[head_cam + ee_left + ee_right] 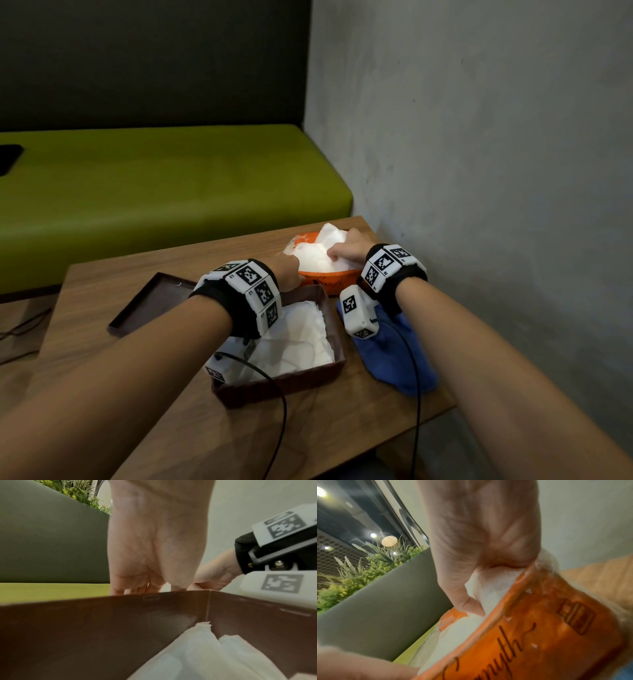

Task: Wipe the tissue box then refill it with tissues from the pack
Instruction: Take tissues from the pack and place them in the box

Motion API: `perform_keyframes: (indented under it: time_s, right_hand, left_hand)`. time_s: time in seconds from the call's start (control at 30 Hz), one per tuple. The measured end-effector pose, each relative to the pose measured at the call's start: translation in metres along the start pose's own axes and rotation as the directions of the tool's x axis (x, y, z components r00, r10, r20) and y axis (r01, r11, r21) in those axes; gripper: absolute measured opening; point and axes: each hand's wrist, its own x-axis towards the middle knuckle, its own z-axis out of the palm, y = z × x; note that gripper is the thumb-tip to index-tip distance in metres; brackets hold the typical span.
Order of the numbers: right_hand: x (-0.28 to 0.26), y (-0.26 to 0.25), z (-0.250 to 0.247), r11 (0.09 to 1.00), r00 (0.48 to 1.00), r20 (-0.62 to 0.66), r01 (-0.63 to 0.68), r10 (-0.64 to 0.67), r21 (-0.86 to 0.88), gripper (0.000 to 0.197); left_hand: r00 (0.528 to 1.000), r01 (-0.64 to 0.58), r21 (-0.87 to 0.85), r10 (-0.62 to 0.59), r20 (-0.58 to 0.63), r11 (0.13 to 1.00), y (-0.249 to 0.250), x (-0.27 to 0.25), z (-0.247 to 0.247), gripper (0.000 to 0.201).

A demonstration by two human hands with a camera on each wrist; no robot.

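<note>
The brown tissue box (337, 346) stands open near the table's front, with white tissues (298, 339) lying inside it. Behind it sits the orange tissue pack (329, 282), torn open on top, its white tissues (313, 255) bulging out. My right hand (344, 248) reaches into the pack and grips a bunch of those tissues (493, 584); the thumb digs into them. My left hand (289, 274) is at the pack's near left edge with its fingers curled down over it. The box wall (102, 622) hides the left fingertips in the left wrist view.
The box's brown lid (150, 301) lies upside down on the wooden table (191, 260), left of the box. A blue cloth (394, 356) lies right of the box. A grey wall runs close along the right side; a green bench (171, 185) stands behind.
</note>
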Motion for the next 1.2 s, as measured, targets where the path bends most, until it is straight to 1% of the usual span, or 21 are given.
perform_keyframes:
  time_s: [0.07, 0.13, 0.2, 0.27, 0.33, 0.37, 0.47, 0.53, 0.57, 0.6, 0.67, 0.7, 0.73, 0.77, 0.87, 1.0, 1.07, 1.13, 1.17, 1.2]
  right_hand:
    - [-0.003, 0.001, -0.002, 0.998, 0.998, -0.029, 0.064, -0.064, 0.003, 0.063]
    - [-0.006, 0.002, -0.004, 0.993, 0.992, -0.047, 0.120, -0.120, -0.006, 0.060]
    - [-0.008, 0.005, -0.005, 0.985, 0.983, -0.079, 0.167, -0.164, 0.037, 0.063]
    - [-0.008, 0.009, -0.004, 0.972, 0.974, -0.121, 0.206, -0.192, 0.114, 0.072]
    - [-0.010, 0.010, -0.002, 0.952, 0.968, -0.182, 0.213, -0.174, 0.220, 0.083]
    - [-0.010, 0.012, -0.002, 0.928, 0.963, -0.217, 0.220, -0.158, 0.300, 0.084]
    - [-0.006, 0.016, 0.000, 0.817, 0.963, -0.255, 0.219, -0.092, 0.534, 0.067]
    - [-0.007, 0.018, 0.000, 0.782, 0.964, -0.258, 0.209, -0.064, 0.587, 0.064]
    - [-0.007, 0.018, 0.001, 0.793, 0.962, -0.265, 0.217, -0.072, 0.570, 0.067]
    - [-0.007, 0.018, 0.002, 0.832, 0.959, -0.268, 0.221, -0.091, 0.508, 0.068]
    - [-0.012, 0.016, 0.002, 0.914, 0.964, -0.216, 0.225, -0.158, 0.336, 0.059]
    - [-0.015, 0.015, 0.001, 0.928, 0.964, -0.189, 0.236, -0.186, 0.289, 0.054]
    - [-0.015, 0.015, 0.000, 0.928, 0.962, -0.188, 0.247, -0.200, 0.279, 0.052]
    - [-0.016, 0.015, -0.002, 0.918, 0.956, -0.214, 0.262, -0.203, 0.298, 0.051]
    - [-0.023, 0.012, -0.006, 0.822, 0.922, -0.327, 0.346, -0.208, 0.452, 0.046]
    - [-0.032, 0.010, -0.014, 0.722, 0.878, -0.445, 0.423, -0.177, 0.548, 0.040]
    - [-0.033, 0.011, -0.016, 0.667, 0.877, -0.466, 0.418, -0.119, 0.616, 0.036]
    - [-0.034, 0.013, -0.018, 0.613, 0.890, -0.453, 0.384, -0.047, 0.691, 0.036]
    - [-0.034, 0.015, -0.018, 0.603, 0.896, -0.443, 0.372, -0.034, 0.706, 0.036]
    - [-0.033, 0.015, -0.018, 0.621, 0.898, -0.438, 0.364, -0.037, 0.694, 0.035]
  left_hand:
    - [1.000, 0.007, 0.002, -0.007, 0.000, 1.000, -0.001, -0.001, 0.000, 0.044]
    - [1.000, 0.007, 0.005, -0.007, 0.004, 1.000, -0.002, -0.001, -0.001, 0.045]
    - [1.000, 0.014, 0.004, -0.014, 0.003, 1.000, -0.003, -0.003, -0.002, 0.045]
    - [1.000, 0.018, -0.003, -0.018, -0.003, 1.000, -0.004, -0.003, -0.002, 0.046]
    - [1.000, 0.018, -0.007, -0.018, -0.011, 1.000, -0.005, -0.004, -0.002, 0.045]
    - [1.000, 0.021, -0.008, -0.021, -0.013, 1.000, -0.005, -0.003, -0.002, 0.045]
    - [1.000, 0.014, -0.011, -0.015, -0.015, 1.000, -0.006, -0.002, -0.002, 0.043]
    - [1.000, 0.009, -0.009, -0.009, -0.024, 1.000, -0.006, -0.002, -0.003, 0.042]
    - [1.000, 0.006, -0.010, -0.007, -0.027, 1.000, -0.006, -0.002, -0.003, 0.042]
    - [1.000, 0.005, -0.010, -0.006, -0.029, 1.000, -0.006, -0.002, -0.002, 0.043]
    - [0.999, 0.006, -0.006, -0.006, -0.031, 1.000, -0.005, -0.002, -0.002, 0.045]
    - [0.999, 0.006, -0.006, -0.006, -0.032, 1.000, -0.004, -0.003, -0.002, 0.045]
    - [0.999, 0.004, -0.009, -0.004, -0.032, 1.000, -0.004, -0.003, -0.002, 0.046]
    - [0.999, 0.005, -0.011, -0.006, -0.032, 1.000, -0.004, -0.004, -0.002, 0.047]
    - [0.999, 0.032, -0.018, -0.032, -0.035, 0.999, -0.005, -0.004, -0.001, 0.050]
    - [0.998, 0.041, -0.058, -0.044, -0.054, 0.997, -0.004, -0.005, -0.002, 0.045]
    - [0.998, 0.021, -0.090, -0.027, -0.064, 0.996, -0.001, -0.007, -0.003, 0.042]
    - [0.997, 0.027, -0.111, -0.035, -0.068, 0.993, 0.000, -0.009, -0.005, 0.041]
    - [0.997, 0.025, -0.117, -0.033, -0.070, 0.993, 0.000, -0.009, -0.004, 0.041]
    - [0.997, 0.022, -0.119, -0.030, -0.068, 0.993, -0.001, -0.008, -0.004, 0.042]
